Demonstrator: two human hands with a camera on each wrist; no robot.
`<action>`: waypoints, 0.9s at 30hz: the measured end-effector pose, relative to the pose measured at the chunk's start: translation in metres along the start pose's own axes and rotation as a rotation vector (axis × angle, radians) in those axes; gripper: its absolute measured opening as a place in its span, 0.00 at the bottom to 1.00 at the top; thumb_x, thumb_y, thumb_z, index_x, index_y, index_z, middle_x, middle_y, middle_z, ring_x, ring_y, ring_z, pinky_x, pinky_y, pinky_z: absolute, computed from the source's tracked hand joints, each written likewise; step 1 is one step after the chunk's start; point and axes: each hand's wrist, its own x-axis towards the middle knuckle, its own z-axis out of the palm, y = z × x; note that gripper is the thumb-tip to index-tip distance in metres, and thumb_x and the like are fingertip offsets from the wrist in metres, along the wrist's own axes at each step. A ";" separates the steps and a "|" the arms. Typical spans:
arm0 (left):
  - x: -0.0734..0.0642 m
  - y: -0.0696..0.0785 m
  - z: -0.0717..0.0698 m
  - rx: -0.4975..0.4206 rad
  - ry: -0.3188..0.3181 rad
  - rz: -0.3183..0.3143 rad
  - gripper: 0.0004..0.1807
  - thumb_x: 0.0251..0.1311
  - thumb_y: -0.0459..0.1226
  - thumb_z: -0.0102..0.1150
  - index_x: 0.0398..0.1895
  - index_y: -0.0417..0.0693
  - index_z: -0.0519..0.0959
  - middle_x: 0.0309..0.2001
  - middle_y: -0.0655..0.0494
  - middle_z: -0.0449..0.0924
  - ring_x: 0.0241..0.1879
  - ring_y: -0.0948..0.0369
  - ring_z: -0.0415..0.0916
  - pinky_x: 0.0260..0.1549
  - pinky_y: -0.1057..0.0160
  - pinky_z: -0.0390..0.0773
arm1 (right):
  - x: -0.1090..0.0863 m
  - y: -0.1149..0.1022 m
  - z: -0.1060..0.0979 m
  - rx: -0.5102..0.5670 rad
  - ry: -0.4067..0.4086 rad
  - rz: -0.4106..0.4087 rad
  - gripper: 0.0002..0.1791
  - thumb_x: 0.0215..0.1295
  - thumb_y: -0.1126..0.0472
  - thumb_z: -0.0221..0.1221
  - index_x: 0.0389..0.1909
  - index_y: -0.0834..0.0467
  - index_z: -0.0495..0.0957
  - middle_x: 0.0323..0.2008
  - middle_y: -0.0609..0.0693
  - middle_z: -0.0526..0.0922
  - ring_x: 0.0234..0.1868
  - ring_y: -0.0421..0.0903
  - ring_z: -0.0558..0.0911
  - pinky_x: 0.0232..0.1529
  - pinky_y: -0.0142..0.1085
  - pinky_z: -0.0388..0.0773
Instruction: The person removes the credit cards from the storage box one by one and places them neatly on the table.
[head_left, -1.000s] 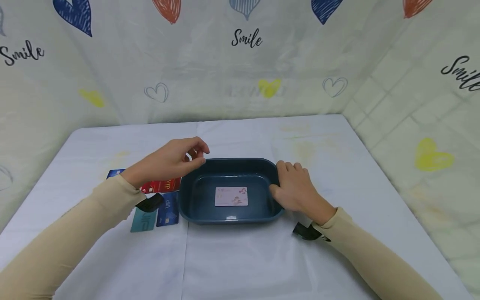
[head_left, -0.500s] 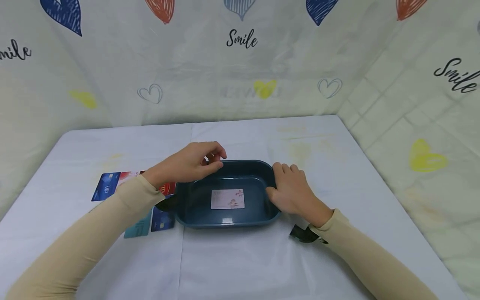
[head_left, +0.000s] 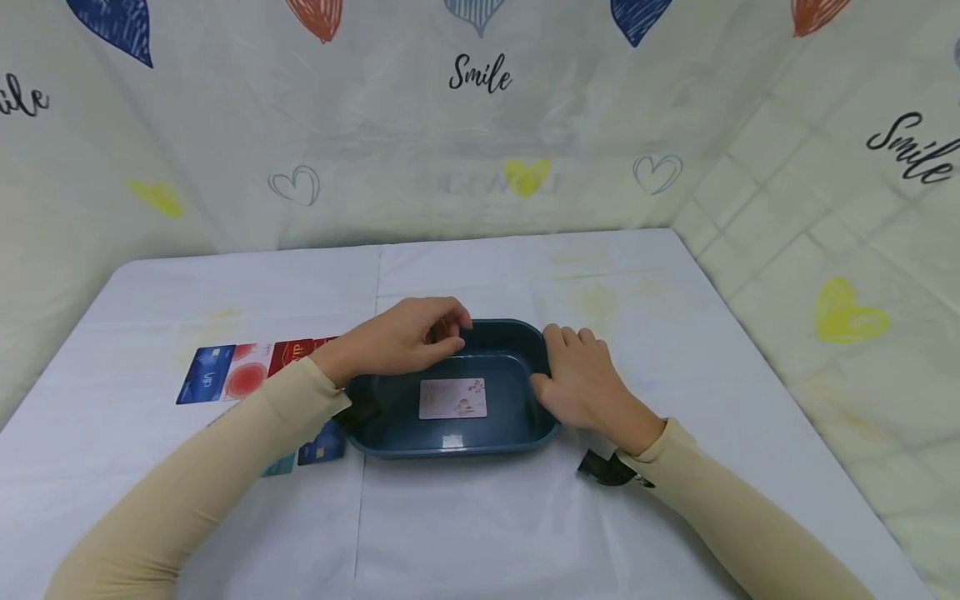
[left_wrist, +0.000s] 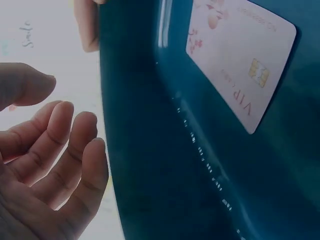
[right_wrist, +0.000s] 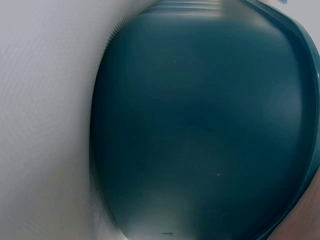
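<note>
A dark teal rectangular tray (head_left: 517,387) sits on the white-covered table, with a pale pink VIP card (head_left: 453,398) lying flat inside. My right hand (head_left: 588,379) grips the tray's right end, thumb inside the rim and fingers over it. The right wrist view shows mainly the tray's outer wall (right_wrist: 200,110). Over the tray's back left part hovers my left hand (head_left: 405,335), its fingers loosely bent. In the left wrist view a gap shows between the left thumb (left_wrist: 27,85) and the fingers, with nothing held; the pink card (left_wrist: 240,55) is apart from them.
Left of the tray lie a blue VIP card (head_left: 205,375), a white card with a red circle (head_left: 246,371) and a red card (head_left: 288,353). Nearer the front are a blue card (head_left: 322,443) and a teal card (head_left: 279,467), partly hidden by the left sleeve (head_left: 225,467).
My left hand has moved right, from the tray's back left corner to over its back part, uncovering cards at the left. The right hand keeps its grip; the view has shifted slightly.
</note>
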 end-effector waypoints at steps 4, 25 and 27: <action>0.002 0.001 0.004 0.002 -0.024 0.003 0.16 0.71 0.38 0.60 0.58 0.41 0.77 0.40 0.54 0.83 0.36 0.62 0.76 0.40 0.65 0.82 | 0.000 0.000 0.000 -0.002 0.005 -0.003 0.13 0.65 0.56 0.50 0.44 0.61 0.67 0.35 0.54 0.71 0.39 0.54 0.65 0.41 0.44 0.58; 0.010 -0.007 0.029 0.017 -0.171 -0.030 0.22 0.69 0.38 0.62 0.63 0.42 0.75 0.45 0.54 0.81 0.41 0.61 0.76 0.44 0.67 0.81 | -0.001 0.000 -0.001 0.010 -0.003 -0.005 0.13 0.64 0.56 0.50 0.43 0.60 0.67 0.35 0.54 0.71 0.39 0.54 0.65 0.40 0.44 0.58; 0.011 -0.007 0.031 0.038 -0.190 -0.032 0.23 0.68 0.38 0.63 0.64 0.42 0.75 0.47 0.53 0.80 0.42 0.60 0.76 0.46 0.66 0.81 | -0.001 0.000 -0.001 0.013 -0.002 -0.004 0.13 0.64 0.56 0.50 0.43 0.60 0.67 0.35 0.54 0.71 0.39 0.54 0.65 0.40 0.44 0.58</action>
